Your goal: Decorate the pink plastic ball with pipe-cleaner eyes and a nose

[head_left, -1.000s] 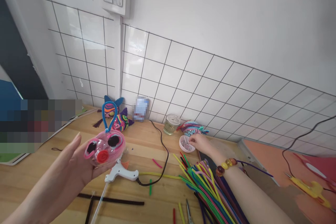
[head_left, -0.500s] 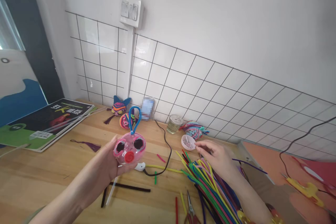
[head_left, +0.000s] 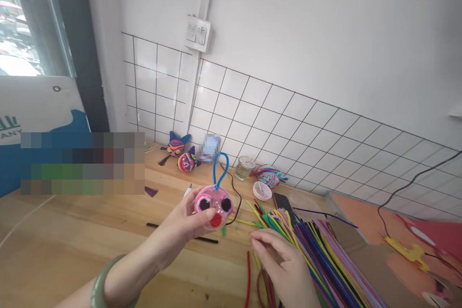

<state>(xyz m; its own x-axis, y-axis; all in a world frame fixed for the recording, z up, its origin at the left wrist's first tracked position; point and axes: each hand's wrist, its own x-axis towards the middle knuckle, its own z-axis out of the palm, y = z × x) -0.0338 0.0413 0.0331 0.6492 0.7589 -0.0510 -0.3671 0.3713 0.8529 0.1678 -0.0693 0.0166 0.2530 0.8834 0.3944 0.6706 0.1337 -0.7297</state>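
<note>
My left hand grips a clear pink ball ornament with black-and-white eyes and a red round nose. My thumb lies across its front, beside the nose. From its top rises a loop of blue pipe cleaner. To the right and lower, my right hand is pinched, thumb against forefinger; anything between the tips is too small to make out. It hovers just left of a big bunch of coloured pipe cleaners. A small pale pink bowl with tiny shiny bits stands behind that hand.
At the wall stand striped fish-like ornaments, a phone with a blurred screen, a glass jar and another wrapped ornament. A dark phone lies behind the bunch. A yellow glue gun and its cable are right.
My right hand has drawn back from the small bowl toward me, pinched. My left hand has moved right with the ornament, its thumb now on the front. The camera has turned left.
</note>
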